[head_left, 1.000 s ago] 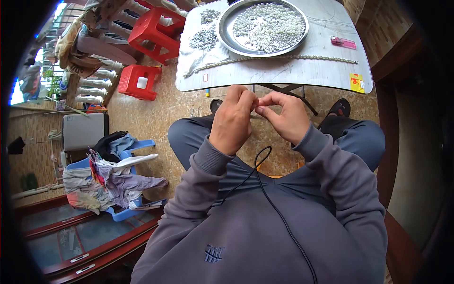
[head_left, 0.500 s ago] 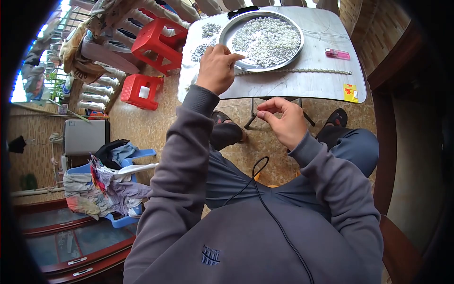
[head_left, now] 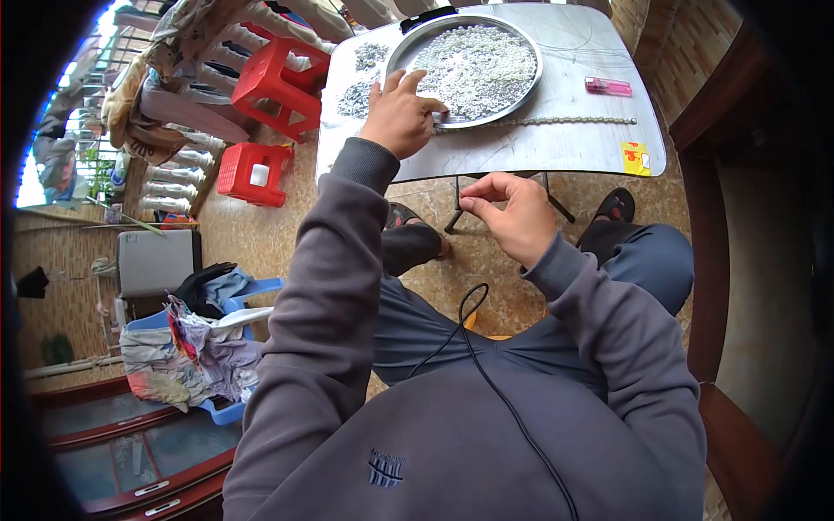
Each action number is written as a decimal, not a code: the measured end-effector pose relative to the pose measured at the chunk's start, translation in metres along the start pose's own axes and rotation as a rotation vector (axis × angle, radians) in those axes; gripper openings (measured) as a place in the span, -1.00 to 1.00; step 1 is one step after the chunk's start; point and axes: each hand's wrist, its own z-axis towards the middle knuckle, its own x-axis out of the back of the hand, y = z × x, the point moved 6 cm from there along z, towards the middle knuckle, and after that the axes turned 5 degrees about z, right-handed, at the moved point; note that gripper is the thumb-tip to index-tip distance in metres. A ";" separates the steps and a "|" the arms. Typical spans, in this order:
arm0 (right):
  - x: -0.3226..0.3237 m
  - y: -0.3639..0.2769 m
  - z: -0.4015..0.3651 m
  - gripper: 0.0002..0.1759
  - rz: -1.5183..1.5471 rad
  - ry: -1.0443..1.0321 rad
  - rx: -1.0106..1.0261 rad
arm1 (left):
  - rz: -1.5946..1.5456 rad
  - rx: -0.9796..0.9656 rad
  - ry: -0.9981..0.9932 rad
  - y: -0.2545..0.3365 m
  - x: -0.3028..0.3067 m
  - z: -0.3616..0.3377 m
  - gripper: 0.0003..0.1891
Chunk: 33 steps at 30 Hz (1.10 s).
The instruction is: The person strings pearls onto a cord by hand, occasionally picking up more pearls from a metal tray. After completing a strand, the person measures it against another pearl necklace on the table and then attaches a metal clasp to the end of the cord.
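Note:
My left hand (head_left: 401,115) is over the near left rim of a round metal tray (head_left: 539,74), fingers spread and thumb pointing towards the beads. Whether a fingertip touches a bead is too small to tell. Many small white and silvery beads (head_left: 478,69) fill the tray. In front of the table edge, my right hand (head_left: 514,219) is raised with thumb and index finger pinched together; what they hold, if anything, cannot be made out. A strand of beads (head_left: 556,120) lies along the table just in front of the tray.
Small silvery piles (head_left: 356,100) lie left of the tray on the white table (head_left: 578,143). To the right are a pink lighter (head_left: 608,87), a yellow sticker (head_left: 637,159) and thin wire-like lines (head_left: 582,48). Red stools (head_left: 254,174) stand left; a black cable (head_left: 512,408) crosses my lap.
My left hand has gone from bunched fingers to spread ones, its thumb now lower over the tray's near left part. My right hand stays pinched and has shifted slightly left in view.

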 end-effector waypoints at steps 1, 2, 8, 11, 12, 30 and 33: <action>0.000 0.000 0.000 -0.92 -0.003 -0.002 0.000 | 0.034 -0.017 0.004 0.004 0.007 -0.002 -0.70; 0.000 0.001 0.000 -0.92 -0.006 -0.005 -0.001 | 0.068 -0.033 0.007 0.007 0.011 -0.003 -0.70; -0.002 0.002 -0.001 -0.92 0.008 -0.021 -0.009 | -0.190 -0.071 -0.029 0.003 0.012 -0.005 -0.86; -0.002 0.002 0.000 -0.92 0.003 -0.025 -0.007 | -0.338 -0.036 -0.022 0.000 0.016 -0.003 -0.89; -0.003 0.002 0.000 -0.92 0.002 -0.027 -0.009 | -0.388 -0.023 -0.020 0.000 0.017 -0.004 -0.90; -0.007 0.005 -0.001 -0.91 -0.013 -0.060 -0.019 | -0.393 0.082 0.105 -0.006 0.003 -0.013 -0.79; -0.007 0.006 0.000 -0.91 -0.016 -0.061 -0.015 | -0.163 -0.013 0.176 0.004 0.005 -0.015 -0.72</action>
